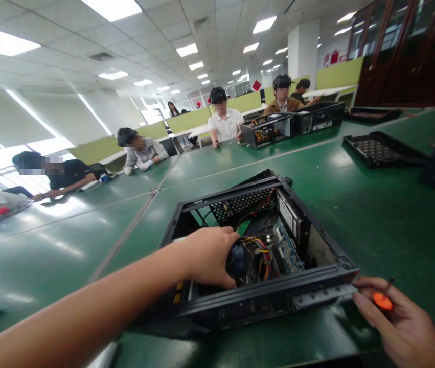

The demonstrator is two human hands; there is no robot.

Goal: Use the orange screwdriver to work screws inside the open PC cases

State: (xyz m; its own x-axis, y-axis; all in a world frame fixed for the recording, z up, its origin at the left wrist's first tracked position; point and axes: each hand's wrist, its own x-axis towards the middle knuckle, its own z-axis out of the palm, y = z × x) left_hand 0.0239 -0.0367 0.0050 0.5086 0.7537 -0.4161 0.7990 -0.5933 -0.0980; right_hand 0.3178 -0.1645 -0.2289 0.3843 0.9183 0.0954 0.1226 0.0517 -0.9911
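Black steel small-form PC case (pixel 263 301), lid off, sitting on the green bench (pixel 386 225) right up front. No brand or label readable anywhere, stickers on the front edge too blurry to make out. Long axis running from near-left to far-right, open side facing up, perforated drive cage (pixel 240 204) at the far end, front bezel nearest.

Left hand (pixel 207 255) reaching down inside, fingers curled over the CPU cooler fan (pixel 238 260); can't tell if actually clenched on it or just resting. Bundle of yellow, red and black wires (pixel 261 250) packed right beside the fan, motherboard (pixel 288 250) behind them, hard drive (pixel 292 217) standing along the right wall.

Right hand (pixel 401 322) at the case's near-right corner, grasping an orange-handled screwdriver (pixel 382 300), tip toward the front rail.

Further out: another opened case (pixel 267 130) across the bench, a black side panel (pixel 382 149) lying flat to the right, several people seated along the far side.
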